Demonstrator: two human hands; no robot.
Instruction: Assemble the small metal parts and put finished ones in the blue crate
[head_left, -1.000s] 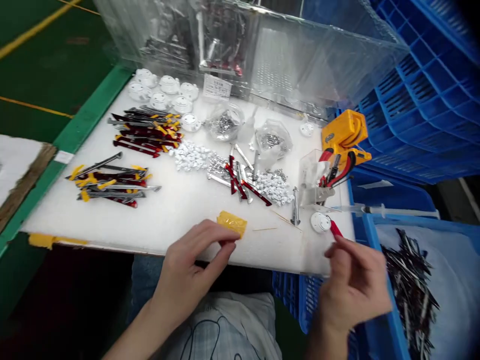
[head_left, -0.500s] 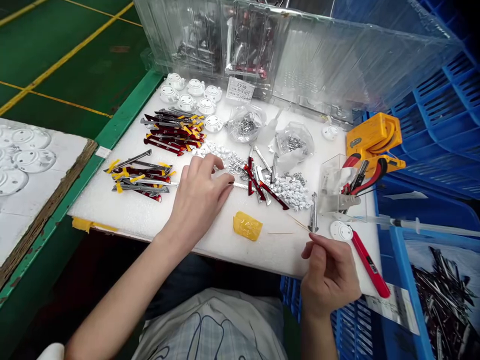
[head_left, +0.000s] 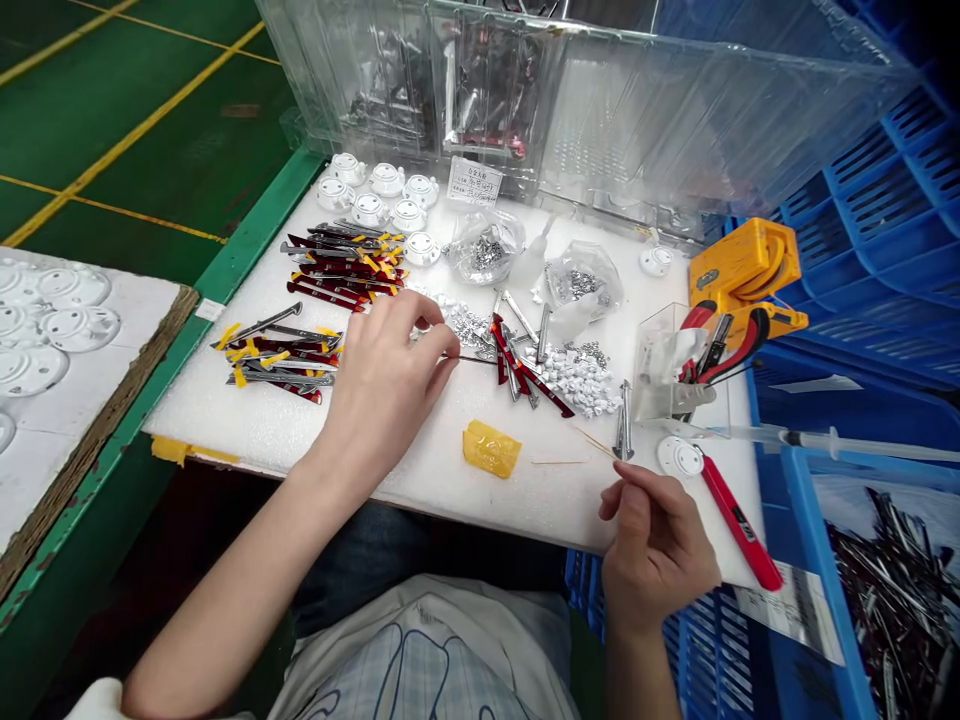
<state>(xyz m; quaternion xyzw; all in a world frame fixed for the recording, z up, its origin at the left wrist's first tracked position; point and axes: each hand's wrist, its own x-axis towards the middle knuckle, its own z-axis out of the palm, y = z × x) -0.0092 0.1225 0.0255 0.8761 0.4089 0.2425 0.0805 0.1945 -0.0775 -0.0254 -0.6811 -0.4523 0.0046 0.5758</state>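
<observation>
My left hand (head_left: pixel 386 375) reaches over the white foam board (head_left: pixel 247 425) with its fingers curled. Its fingertips pinch the end of a thin metal strip (head_left: pixel 471 359) beside a loose pile of red and silver strips (head_left: pixel 525 365). Small white parts (head_left: pixel 579 375) and tiny silver parts (head_left: pixel 469 325) lie around that pile. My right hand (head_left: pixel 660 555) is at the board's front edge, thumb and forefinger pinched on a thin wooden stick (head_left: pixel 595 441). A yellow pad (head_left: pixel 491 448), a white round cap (head_left: pixel 681 458) and a red pen-like tool (head_left: pixel 739 520) lie close to it.
Taped bundles of strips (head_left: pixel 277 355) (head_left: pixel 345 262) lie at left, with white caps (head_left: pixel 379 193) behind them. Bags of screws (head_left: pixel 486 245), a yellow dispenser (head_left: pixel 742 270), a clear box with pliers (head_left: pixel 675 370) and a syringe (head_left: pixel 825 440) stand right. Clear trays (head_left: pixel 600 110) wall the back; a blue crate (head_left: pixel 885 570) holds dark strips.
My left hand moved from the yellow pad up to the strip pile and pinched a metal strip. My right hand let go of the red tool and now pinches the stick.
</observation>
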